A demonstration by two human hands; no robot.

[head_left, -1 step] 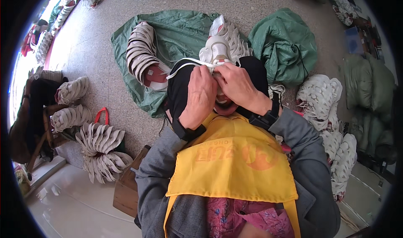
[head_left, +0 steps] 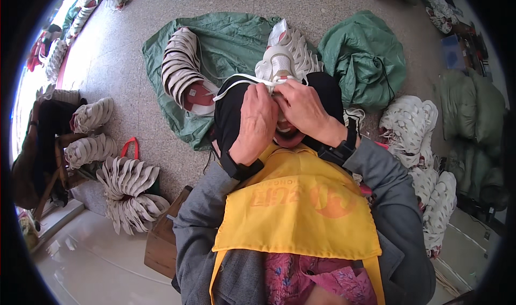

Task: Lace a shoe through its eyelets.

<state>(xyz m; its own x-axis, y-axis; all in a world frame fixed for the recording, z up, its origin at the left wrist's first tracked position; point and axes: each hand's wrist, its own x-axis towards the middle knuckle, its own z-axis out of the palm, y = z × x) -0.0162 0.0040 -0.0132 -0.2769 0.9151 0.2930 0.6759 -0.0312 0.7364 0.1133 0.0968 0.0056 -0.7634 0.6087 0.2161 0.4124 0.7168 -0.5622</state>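
Note:
Between my knees is a white shoe upper [head_left: 280, 63] with a reddish lining, its toe pointing away from me. Both hands are over its lacing area, close together. My left hand [head_left: 256, 119] has its fingers bent and pinched together at the white shoelace [head_left: 244, 77]. My right hand [head_left: 305, 109] is closed too, thumb and forefinger pinching at the lacing beside the upper's tongue. Loose lace loops out to the left across my dark trouser leg. My fingers cover the exact spots they grip and much of the opening.
A curved row of nested white uppers [head_left: 183, 68] lies on a green sack [head_left: 226, 30] ahead, with more uppers beyond my knees. A bunched green sack [head_left: 363, 57] sits to the right. Stacks of uppers [head_left: 406, 130] line the right, others [head_left: 131, 184] the left, near a wooden box [head_left: 162, 240].

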